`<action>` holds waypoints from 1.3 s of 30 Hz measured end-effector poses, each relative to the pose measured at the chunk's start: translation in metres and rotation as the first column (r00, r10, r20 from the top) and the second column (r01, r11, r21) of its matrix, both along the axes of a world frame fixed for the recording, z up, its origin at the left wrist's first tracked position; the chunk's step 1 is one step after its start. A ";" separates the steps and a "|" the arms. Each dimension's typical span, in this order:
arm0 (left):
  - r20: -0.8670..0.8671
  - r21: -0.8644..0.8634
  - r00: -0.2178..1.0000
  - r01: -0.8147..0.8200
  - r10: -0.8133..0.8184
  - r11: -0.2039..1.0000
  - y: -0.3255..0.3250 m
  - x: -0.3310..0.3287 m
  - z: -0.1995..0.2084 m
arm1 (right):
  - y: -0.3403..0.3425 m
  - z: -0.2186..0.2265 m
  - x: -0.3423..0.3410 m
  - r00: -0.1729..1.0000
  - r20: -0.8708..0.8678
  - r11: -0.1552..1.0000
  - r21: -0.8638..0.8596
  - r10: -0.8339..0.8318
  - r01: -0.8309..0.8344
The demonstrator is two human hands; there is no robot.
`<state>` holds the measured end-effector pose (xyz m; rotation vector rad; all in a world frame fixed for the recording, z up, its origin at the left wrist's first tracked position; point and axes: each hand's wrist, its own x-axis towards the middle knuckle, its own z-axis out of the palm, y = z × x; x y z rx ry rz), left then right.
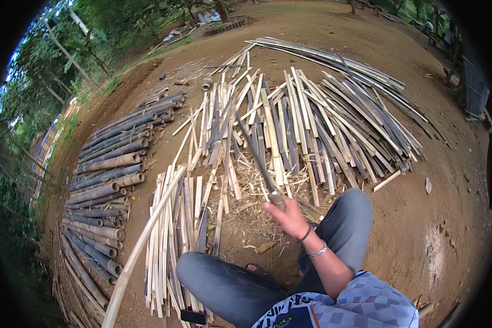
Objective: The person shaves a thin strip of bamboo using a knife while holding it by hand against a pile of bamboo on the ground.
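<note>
My right hand (pixel 290 220) is closed around the wooden handle of a machete (pixel 257 156). Its long dark blade points up and away, over a heap of split bamboo strips (pixel 306 126). A band and a bracelet circle that wrist. On the left, one long pale bamboo strip (pixel 142 249) slants up from the lower edge, raised in front of a smaller pile of strips (pixel 167 235). My left hand is outside the picture, so what it holds does not show. Pale shavings (pixel 251 188) lie on the ground just beyond my bent knees.
Stacked dark bamboo poles (pixel 106 180) lie to the left. Longer strips (pixel 333 60) are spread behind the heap. A small black object (pixel 193 317) is at the lower edge. Bare brown soil (pixel 421 218) stretches to the right, and a dark panel (pixel 475 90) stands at the far right.
</note>
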<state>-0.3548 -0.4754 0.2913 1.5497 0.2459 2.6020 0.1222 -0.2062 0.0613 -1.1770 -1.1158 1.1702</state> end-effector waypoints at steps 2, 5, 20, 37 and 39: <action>-0.067 -0.012 0.937 -0.345 0.344 0.938 -0.006 -0.038 -0.028 | -0.013 0.024 0.025 0.980 -0.187 0.994 -0.100 -0.063 0.044; 0.600 -0.073 0.661 -0.516 0.451 0.854 0.057 -0.047 -0.054 | -0.020 0.024 0.049 0.926 -0.319 0.975 -0.155 -0.203 0.160; 0.840 -0.533 0.035 -0.138 0.542 0.835 0.147 -0.083 -0.324 | -0.011 -0.008 0.040 0.936 -0.244 0.949 -0.249 -0.254 0.192; 0.912 -0.258 0.317 -0.044 0.258 0.965 0.107 -0.113 -0.301 | -0.003 -0.011 0.034 0.926 -0.251 0.934 -0.292 -0.281 0.204; 0.919 -0.235 0.304 -0.087 0.251 0.968 0.115 -0.117 -0.303 | -0.003 -0.018 0.038 0.932 -0.238 0.932 -0.304 -0.274 0.197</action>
